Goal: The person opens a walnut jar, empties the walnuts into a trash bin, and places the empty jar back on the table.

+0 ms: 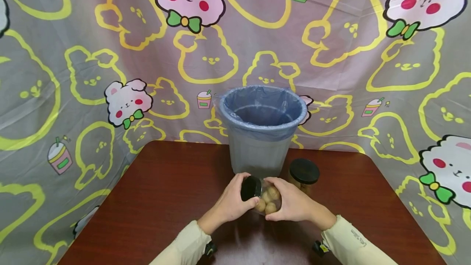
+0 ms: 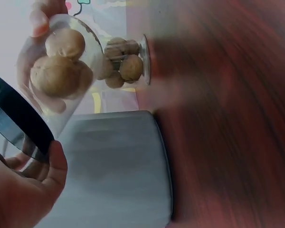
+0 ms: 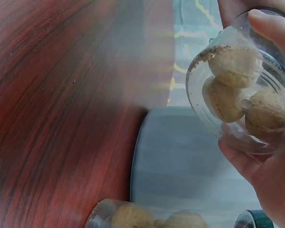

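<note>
A clear jar point(image 1: 270, 205) with several round brown walnut-like things point(image 3: 268, 111) inside is held tilted above the table, between both hands. My left hand point(image 1: 231, 200) grips its black lid point(image 1: 251, 188), thumb and fingers on the rim. The lid is at the jar's mouth; whether it is loose I cannot tell. My right hand point(image 1: 294, 201) grips the jar's body near the base, its fingers curled round the clear wall in the right wrist view. A second jar point(image 2: 123, 64) with a black lid point(image 1: 304, 171) and similar contents stands behind my right hand.
A grey bin point(image 1: 257, 154) with a blue bag point(image 1: 263, 128) over its rim stands behind the hands at the table's far side. The dark red-brown table point(image 1: 162, 187) extends to both sides. A patterned cloth point(image 1: 206, 64) hangs behind it.
</note>
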Demonstrator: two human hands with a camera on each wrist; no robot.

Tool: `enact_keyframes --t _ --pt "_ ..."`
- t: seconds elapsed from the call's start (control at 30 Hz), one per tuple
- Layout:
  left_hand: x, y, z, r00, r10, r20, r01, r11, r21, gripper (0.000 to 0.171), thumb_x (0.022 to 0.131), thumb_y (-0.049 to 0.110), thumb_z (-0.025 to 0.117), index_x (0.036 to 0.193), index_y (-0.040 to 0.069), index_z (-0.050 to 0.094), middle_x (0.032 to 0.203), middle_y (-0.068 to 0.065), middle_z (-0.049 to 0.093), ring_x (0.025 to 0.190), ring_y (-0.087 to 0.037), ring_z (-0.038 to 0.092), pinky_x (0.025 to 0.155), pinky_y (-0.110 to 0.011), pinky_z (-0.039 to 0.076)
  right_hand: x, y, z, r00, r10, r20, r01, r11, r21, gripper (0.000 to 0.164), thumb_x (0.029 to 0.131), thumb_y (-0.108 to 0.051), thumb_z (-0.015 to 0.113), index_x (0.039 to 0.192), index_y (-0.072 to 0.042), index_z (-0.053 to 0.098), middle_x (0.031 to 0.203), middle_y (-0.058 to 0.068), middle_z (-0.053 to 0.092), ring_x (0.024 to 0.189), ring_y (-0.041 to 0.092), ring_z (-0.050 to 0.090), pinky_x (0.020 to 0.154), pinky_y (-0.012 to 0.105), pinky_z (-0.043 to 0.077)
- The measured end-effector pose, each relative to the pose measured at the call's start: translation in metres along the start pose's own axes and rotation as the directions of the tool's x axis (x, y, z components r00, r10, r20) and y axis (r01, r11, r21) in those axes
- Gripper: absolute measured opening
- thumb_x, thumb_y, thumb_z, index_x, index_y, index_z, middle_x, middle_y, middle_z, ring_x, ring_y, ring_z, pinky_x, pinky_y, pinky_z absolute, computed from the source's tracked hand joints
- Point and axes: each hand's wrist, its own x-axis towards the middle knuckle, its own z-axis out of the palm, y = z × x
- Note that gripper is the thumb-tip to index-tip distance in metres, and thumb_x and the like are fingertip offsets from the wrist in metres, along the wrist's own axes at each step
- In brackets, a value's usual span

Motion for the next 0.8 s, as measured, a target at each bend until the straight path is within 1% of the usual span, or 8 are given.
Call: enact_keyframes --t 0.07,0.13,0.27,0.33,0.43,0.63,0.73,0.8 --pt "0.000 0.001 0.000 1.000 -0.026 0.012 0.026 1.000 0.000 0.070 0.079 0.044 0.064 0.132 0.005 0.043 0.122 -0.009 0.052 0.107 -0.023 0.053 0.090 -0.042 0.044 0.000 0.000 0.000 1.000 0.006 -0.006 -0.006 1.000 -0.022 0.092 0.060 -0.051 0.084 0.130 -0.005 0.046 0.118 0.001 0.055 0.100 0.011 0.055 0.082 0.031 0.049" --pt "0.000 0.002 0.000 0.998 -0.057 0.038 0.057 0.998 0.001 0.070 0.081 0.046 0.062 0.136 0.008 0.041 0.122 -0.009 0.051 0.107 -0.023 0.053 0.089 -0.041 0.045 0.000 0.000 0.000 1.000 0.018 -0.006 -0.019 0.999 -0.043 0.092 0.059 -0.049 0.085 0.130 -0.004 0.047 0.118 0.002 0.055 0.100 0.012 0.055 0.083 0.032 0.049" --pt "-0.001 0.004 0.000 0.989 -0.112 0.091 0.110 0.993 0.032 0.066 0.084 0.049 0.059 0.138 0.017 0.040 0.117 -0.007 0.050 0.098 -0.021 0.054 0.080 -0.037 0.047 -0.001 0.001 0.001 0.999 0.036 0.009 -0.035 0.996 -0.083 0.092 0.056 -0.044 0.087 0.128 -0.003 0.048 0.116 0.003 0.055 0.101 0.013 0.055 0.084 0.034 0.049" --pt "-0.001 0.005 0.000 0.985 -0.135 0.104 0.131 0.990 0.048 0.064 0.085 0.051 0.058 0.136 0.017 0.041 0.116 -0.007 0.050 0.095 -0.021 0.055 0.078 -0.036 0.047 -0.002 0.001 0.002 0.999 0.031 0.012 -0.030 0.995 -0.095 0.092 0.055 -0.044 0.088 0.127 -0.003 0.048 0.115 0.003 0.055 0.101 0.013 0.055 0.084 0.034 0.049" --pt "-0.001 0.006 0.001 0.980 -0.167 0.109 0.160 0.985 0.069 0.062 0.086 0.053 0.055 0.133 0.015 0.042 0.119 -0.006 0.050 0.095 -0.021 0.056 0.077 -0.036 0.047 -0.002 0.002 0.003 1.000 0.015 0.007 -0.014 0.994 -0.108 0.092 0.055 -0.044 0.088 0.126 -0.003 0.049 0.114 0.003 0.055 0.101 0.013 0.054 0.084 0.034 0.049" --pt "0.001 0.011 0.002 0.960 -0.256 0.116 0.245 0.964 0.103 0.059 0.088 0.060 0.048 0.127 0.016 0.043 0.117 -0.003 0.051 0.087 -0.018 0.057 0.068 -0.034 0.047 -0.002 0.003 0.003 1.000 -0.006 -0.002 0.006 0.993 -0.122 0.091 0.056 -0.048 0.087 0.127 -0.004 0.049 0.117 0.003 0.055 0.104 0.014 0.054 0.086 0.034 0.048" --pt "0.002 0.011 0.002 0.956 -0.262 0.133 0.250 0.963 0.096 0.061 0.088 0.061 0.047 0.128 0.014 0.042 0.119 -0.004 0.050 0.089 -0.019 0.056 0.069 -0.035 0.047 -0.004 0.004 0.003 1.000 -0.006 -0.002 0.006 0.993 -0.120 0.091 0.058 -0.051 0.085 0.127 -0.005 0.048 0.118 0.003 0.055 0.104 0.014 0.054 0.086 0.035 0.048" --pt "0.002 0.009 0.001 0.961 -0.227 0.156 0.217 0.973 0.074 0.064 0.090 0.059 0.047 0.133 0.012 0.040 0.125 -0.006 0.048 0.098 -0.021 0.056 0.078 -0.038 0.048 -0.004 0.005 0.003 1.000 -0.005 -0.005 0.005 0.995 -0.101 0.091 0.058 -0.050 0.085 0.127 -0.004 0.048 0.118 0.003 0.055 0.104 0.014 0.054 0.086 0.035 0.048"
